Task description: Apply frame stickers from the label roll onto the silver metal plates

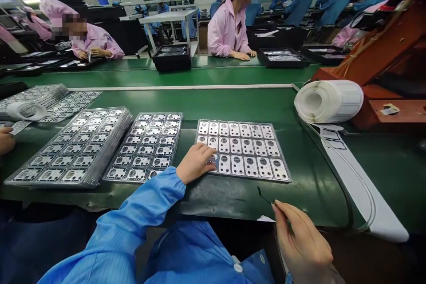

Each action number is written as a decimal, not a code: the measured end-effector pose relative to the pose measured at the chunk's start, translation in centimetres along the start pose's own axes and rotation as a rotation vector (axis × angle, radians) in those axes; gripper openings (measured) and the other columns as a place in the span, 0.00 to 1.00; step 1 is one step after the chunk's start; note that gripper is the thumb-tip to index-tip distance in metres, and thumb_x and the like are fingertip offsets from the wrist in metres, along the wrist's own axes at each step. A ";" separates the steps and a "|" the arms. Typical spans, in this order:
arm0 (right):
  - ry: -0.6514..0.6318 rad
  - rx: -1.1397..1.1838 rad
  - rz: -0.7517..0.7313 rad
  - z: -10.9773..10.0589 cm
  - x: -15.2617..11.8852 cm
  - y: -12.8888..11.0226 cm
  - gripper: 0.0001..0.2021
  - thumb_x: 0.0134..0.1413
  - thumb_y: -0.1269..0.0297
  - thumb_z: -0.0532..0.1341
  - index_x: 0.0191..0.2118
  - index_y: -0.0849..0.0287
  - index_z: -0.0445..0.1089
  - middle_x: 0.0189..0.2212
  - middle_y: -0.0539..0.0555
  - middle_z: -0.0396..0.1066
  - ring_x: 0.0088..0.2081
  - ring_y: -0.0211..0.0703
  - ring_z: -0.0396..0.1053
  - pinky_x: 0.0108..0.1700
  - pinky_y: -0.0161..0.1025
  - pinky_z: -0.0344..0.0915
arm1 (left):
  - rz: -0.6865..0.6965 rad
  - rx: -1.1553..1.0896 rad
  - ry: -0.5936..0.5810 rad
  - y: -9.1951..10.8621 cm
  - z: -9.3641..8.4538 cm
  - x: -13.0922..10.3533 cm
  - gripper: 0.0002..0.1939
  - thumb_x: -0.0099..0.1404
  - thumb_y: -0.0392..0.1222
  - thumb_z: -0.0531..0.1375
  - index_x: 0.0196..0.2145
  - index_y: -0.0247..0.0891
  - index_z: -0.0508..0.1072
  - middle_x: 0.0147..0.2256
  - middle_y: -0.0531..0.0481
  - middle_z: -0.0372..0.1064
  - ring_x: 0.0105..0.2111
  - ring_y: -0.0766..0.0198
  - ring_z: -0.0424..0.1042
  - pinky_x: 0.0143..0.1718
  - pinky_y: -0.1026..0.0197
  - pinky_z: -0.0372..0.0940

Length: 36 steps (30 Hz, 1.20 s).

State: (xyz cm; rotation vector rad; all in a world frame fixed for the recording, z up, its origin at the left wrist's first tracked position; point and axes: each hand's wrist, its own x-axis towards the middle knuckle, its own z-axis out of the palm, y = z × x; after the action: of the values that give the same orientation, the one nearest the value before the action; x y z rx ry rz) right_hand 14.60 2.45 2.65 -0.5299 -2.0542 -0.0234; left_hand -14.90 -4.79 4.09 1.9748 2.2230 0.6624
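Observation:
A clear plastic tray (244,151) with rows of small silver metal plates lies on the green bench before me. My left hand (199,162) is at its left end, thumb and fingers around a bluish plate (215,159) in the lower left pocket; the fingers partly cover it. Lower right, off the tray, my right hand (302,239) pinches a thin black strip (263,196) between thumb and forefinger. The strip bends upward at its free end. To the left of my left hand lie another filled tray (146,146) and a tall stack of filled trays (73,146).
A white label roll (328,101) sits at right beside an orange machine (386,49), its backing strip (359,177) trailing forward. Another person's hand (5,140) is at the far left. Black bins (171,58) and co-workers in pink line the far side.

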 end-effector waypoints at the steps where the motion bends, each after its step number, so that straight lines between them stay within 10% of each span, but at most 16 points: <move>1: 0.005 0.029 0.033 0.2 0.0 -0.1 0.14 0.56 0.78 0.66 0.47 0.60 0.72 0.34 0.54 0.77 0.32 0.42 0.76 0.39 0.38 0.72 | 0.004 -0.093 0.023 0.5 0.2 -0.3 0.14 0.65 0.43 0.60 0.48 0.38 0.71 0.42 0.45 0.73 0.44 0.56 0.69 0.50 0.52 0.64; 5: -0.003 0.251 0.353 1.3 0.0 -0.8 0.06 0.58 0.72 0.65 0.41 0.58 0.74 0.33 0.53 0.76 0.32 0.42 0.75 0.37 0.38 0.72 | -0.175 -0.663 0.119 3.6 1.4 -0.8 0.13 0.66 0.49 0.58 0.42 0.37 0.71 0.36 0.48 0.72 0.33 0.66 0.71 0.36 0.63 0.68; 12: -0.066 0.803 1.115 3.7 -0.5 -1.7 0.09 0.55 0.58 0.67 0.36 0.58 0.74 0.22 0.48 0.69 0.22 0.36 0.66 0.26 0.33 0.65 | -0.457 -1.295 -0.364 7.0 3.8 -0.1 0.24 0.59 0.58 0.63 0.41 0.37 0.61 0.28 0.54 0.66 0.24 0.64 0.75 0.13 0.71 0.58; 36: -0.264 0.650 1.033 3.9 -0.2 -2.6 0.07 0.55 0.59 0.67 0.35 0.56 0.76 0.26 0.49 0.71 0.24 0.36 0.65 0.27 0.34 0.66 | -0.479 -1.416 -0.411 6.9 4.7 -0.1 0.20 0.67 0.57 0.55 0.39 0.34 0.66 0.30 0.51 0.67 0.30 0.68 0.73 0.23 0.70 0.62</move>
State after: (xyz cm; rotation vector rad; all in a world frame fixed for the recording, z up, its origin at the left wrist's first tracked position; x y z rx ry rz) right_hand 10.49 0.92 0.89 -1.1274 -1.6569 1.3193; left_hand -6.83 -3.20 2.47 0.7212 1.1743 1.1233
